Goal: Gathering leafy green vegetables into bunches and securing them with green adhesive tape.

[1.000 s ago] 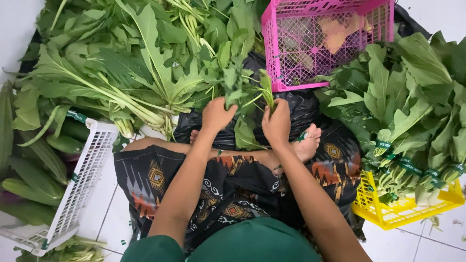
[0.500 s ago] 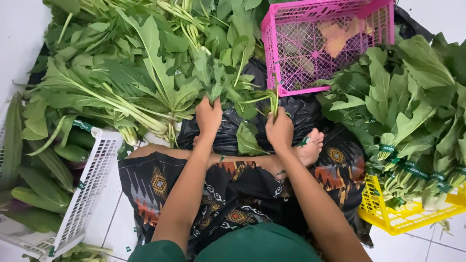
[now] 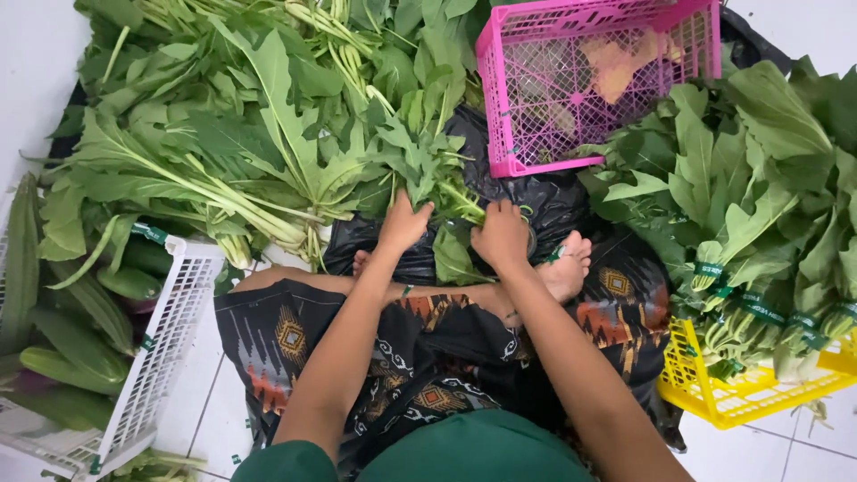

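Hands meet at 12 o'clock from the crossed legs: left hand [image 3: 403, 223] and right hand [image 3: 502, 234] each close around loose leafy stems [image 3: 439, 183] on black plastic [image 3: 544, 192], gathering them together. Pink crate [image 3: 571, 85] sits at 1 o'clock.

Single head view, looking straight down, close over lap

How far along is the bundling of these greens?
Done: taped bundles fill the yellow basket. In hand: the left hand and right hand gather a small bunch of leafy stems. Left: the big loose pile behind looks mostly untied.
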